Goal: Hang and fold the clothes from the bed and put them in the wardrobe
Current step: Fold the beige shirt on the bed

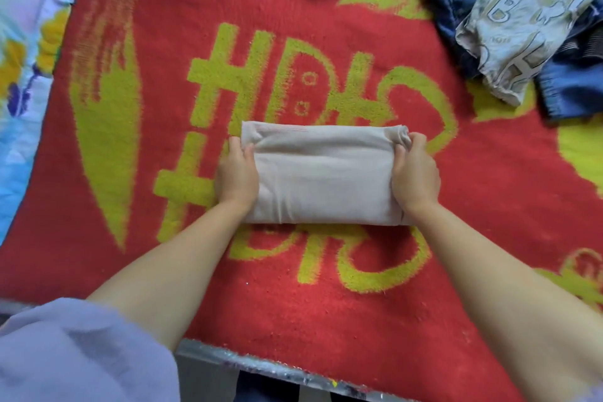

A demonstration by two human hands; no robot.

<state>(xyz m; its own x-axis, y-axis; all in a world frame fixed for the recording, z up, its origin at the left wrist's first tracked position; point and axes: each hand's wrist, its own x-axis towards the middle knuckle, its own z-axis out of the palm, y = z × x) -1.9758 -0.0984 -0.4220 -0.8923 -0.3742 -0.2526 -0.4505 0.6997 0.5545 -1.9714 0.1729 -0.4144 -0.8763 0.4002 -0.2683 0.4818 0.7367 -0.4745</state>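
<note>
Gripping folded beige cloth point(321, 173) | left hand point(237, 177) | right hand point(415, 174)

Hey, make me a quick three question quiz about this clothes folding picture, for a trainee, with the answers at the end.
1. True or false: the beige folded garment lies on the red and yellow blanket.
2. Multiple choice: where is the pile of unfolded clothes? A) upper right of the picture B) lower left C) under the garment.
3. Fill in: the left hand and the right hand grip the garment at its two ____.

Key
1. True.
2. A.
3. Ends: one hand holds each short side, thumbs on top.
</note>
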